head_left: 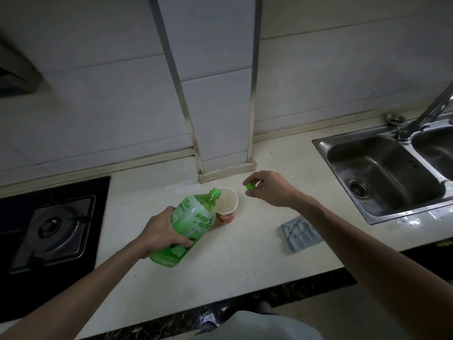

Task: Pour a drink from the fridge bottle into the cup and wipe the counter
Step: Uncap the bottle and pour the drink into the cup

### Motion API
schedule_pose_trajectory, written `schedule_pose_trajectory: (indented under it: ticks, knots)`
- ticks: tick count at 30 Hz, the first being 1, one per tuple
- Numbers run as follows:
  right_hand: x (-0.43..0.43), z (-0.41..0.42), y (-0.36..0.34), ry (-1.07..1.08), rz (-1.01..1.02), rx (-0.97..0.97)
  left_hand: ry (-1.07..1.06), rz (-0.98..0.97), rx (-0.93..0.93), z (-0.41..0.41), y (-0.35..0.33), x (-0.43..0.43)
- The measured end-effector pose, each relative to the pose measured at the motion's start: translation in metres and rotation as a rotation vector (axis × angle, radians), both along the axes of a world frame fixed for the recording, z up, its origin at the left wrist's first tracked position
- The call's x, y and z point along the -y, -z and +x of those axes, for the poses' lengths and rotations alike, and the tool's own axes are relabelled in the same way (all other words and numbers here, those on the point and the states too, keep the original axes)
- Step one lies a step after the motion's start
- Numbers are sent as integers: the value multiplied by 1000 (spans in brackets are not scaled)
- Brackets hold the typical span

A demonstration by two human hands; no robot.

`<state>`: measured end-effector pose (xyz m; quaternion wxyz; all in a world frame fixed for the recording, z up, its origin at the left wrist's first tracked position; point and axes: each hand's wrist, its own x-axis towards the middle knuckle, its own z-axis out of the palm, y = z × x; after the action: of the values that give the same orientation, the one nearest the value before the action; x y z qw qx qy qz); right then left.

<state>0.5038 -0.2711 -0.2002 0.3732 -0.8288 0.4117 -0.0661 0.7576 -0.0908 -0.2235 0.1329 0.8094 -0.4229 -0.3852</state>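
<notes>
Nearest me, my left hand (159, 231) grips the uncapped bottle (190, 222), tilted at the cup (226, 204); right hand (269, 190) fingers (253, 178) pinch the cap (250, 186). Pour seemingly starting; wiping remains.

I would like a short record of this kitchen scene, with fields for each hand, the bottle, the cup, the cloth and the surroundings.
left hand: grips the green bottle by its lower body
right hand: pinches the green cap, to the right of the cup
bottle: uncapped, tilted, mouth at the cup's rim; no flow can be made out
cup: upright on the counter
cloth: grey, lying on the counter near the sink, untouched
surroundings: stove at the left, sink at the right
</notes>
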Motion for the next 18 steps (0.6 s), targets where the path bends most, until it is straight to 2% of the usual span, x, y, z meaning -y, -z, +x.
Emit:
schedule_pose_trajectory:
  ticks: [18]
  knots:
    - [-4, 4, -2, -20, 1, -26, -5, 2, -14, 0, 3, -5]
